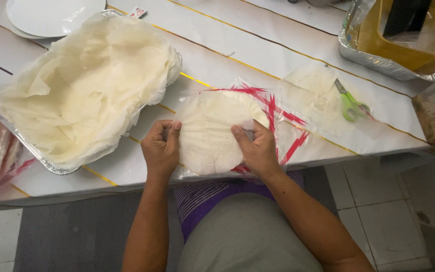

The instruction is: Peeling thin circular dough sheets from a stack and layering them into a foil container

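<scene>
- Tortilla stack (pixel 212 133): round, pale, floury discs held at the near edge of the desk (pixel 288 55), lying on a clear plastic bag with red stripes (pixel 283 126).
- Left hand (pixel 161 148) pinches the stack's left rim, fingers curled over the top. Right hand (pixel 258 151) grips the right rim, thumb on top. Both are closed on the stack; neither is slack.
- Risk, as I judge it: the discs look thin and stuck together. Pulling at the rim could tear the top one instead of lifting it clean.
- Risk: the stack overhangs the desk edge above the lap. A loose grip could let a disc slide off toward the tiled floor (pixel 393 221).
- Risk: the slick bag under the stack could shift and drag the discs with it.
- Look of the stack: off-white with faint mottling, edges slightly uneven, top face matte. I cannot tell how many discs it holds.
- Around it: a foil tray (pixel 51 163) lined with crumpled pale paper (pixel 86 85) to the left; green-handled scissors (pixel 351 103) on a second flat disc (pixel 313 90) to the right; a white plate (pixel 51 15) at top left; another foil tray (pixel 373 58) holding a yellow container at top right.
</scene>
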